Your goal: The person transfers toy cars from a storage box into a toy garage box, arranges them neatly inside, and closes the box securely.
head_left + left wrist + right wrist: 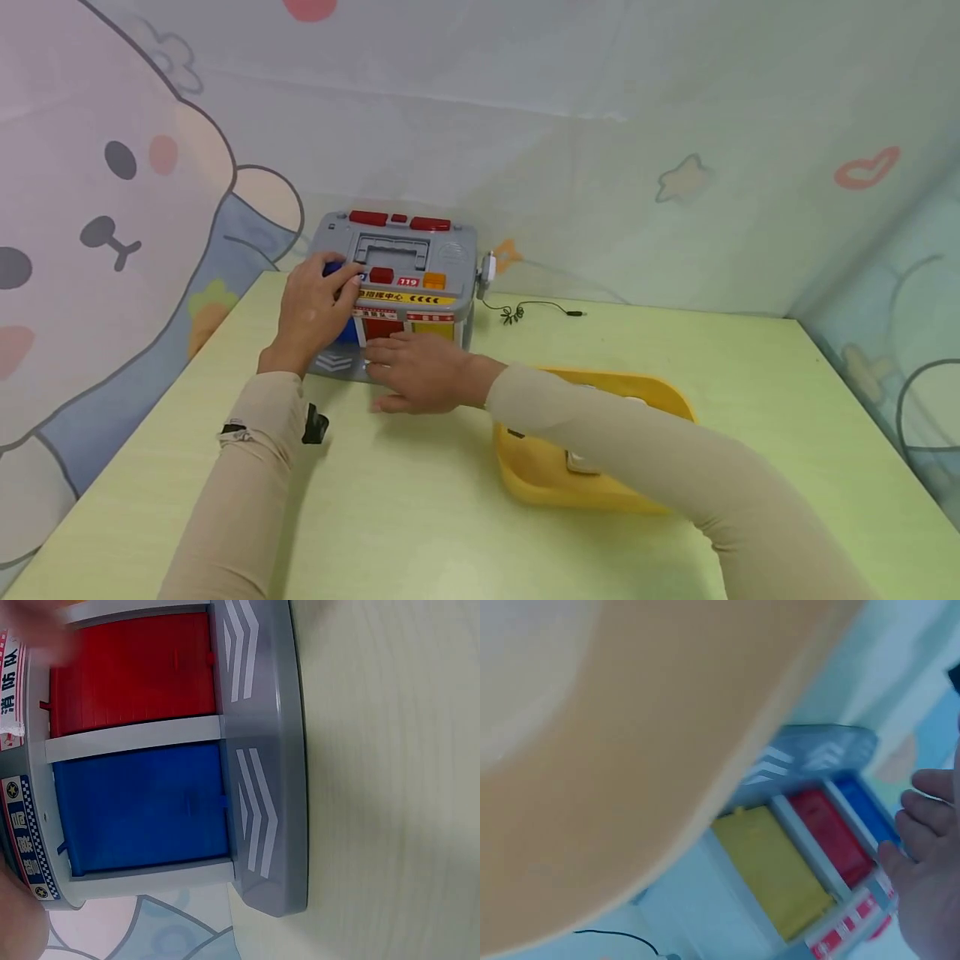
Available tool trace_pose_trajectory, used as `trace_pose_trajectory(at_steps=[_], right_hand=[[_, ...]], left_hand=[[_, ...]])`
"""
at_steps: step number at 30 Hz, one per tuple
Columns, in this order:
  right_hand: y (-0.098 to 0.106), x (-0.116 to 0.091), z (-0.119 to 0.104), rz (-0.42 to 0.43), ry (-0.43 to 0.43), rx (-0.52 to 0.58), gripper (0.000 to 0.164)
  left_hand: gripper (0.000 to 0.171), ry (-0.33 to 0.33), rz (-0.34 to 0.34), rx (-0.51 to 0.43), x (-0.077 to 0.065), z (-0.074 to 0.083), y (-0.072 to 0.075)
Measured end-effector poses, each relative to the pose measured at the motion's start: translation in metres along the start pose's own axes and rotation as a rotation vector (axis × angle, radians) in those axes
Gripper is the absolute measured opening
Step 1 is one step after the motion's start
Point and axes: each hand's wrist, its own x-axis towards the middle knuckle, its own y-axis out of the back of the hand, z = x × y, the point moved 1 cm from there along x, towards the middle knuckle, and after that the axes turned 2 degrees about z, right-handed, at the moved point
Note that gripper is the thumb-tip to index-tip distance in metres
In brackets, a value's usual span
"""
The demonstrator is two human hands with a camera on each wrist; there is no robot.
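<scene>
Slip risk at the toy station's near-left corner

Here on the left, the left grip (318, 304) lies over the toy station's (397, 254) top corner, blue button (333, 267) partly under its fingers; I can't tell whether they clasp or merely rest. Press unevenly there, and the station could tip or skid, or that button could go down by accident.

Just below it, the blue door (142, 810) looks closed. Next right, the right grip (420, 372) is flat, fingers straight, nothing held, just before the red door (142, 675); contact I can't make out. Hands this close might bump.

Beyond it, a thin cable (555, 305) could drag if the station turns. And that right sleeve (600, 425), over the yellow tray (540, 492), might snag its rim.
</scene>
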Motion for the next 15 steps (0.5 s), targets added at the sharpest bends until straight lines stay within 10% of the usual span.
trace_pose_trajectory(at_steps=[5, 15], right_hand=[[0.023, -0.013, 0.008, 0.141, -0.053, 0.041, 0.064], [0.023, -0.032, 0.062, 0.242, -0.432, 0.138, 0.075]], left_hand=[[0.034, -0.029, 0.017, 0.005, 0.001, -0.003, 0.001], [0.036, 0.019, -0.008, -0.003, 0.002, -0.004, -0.004]])
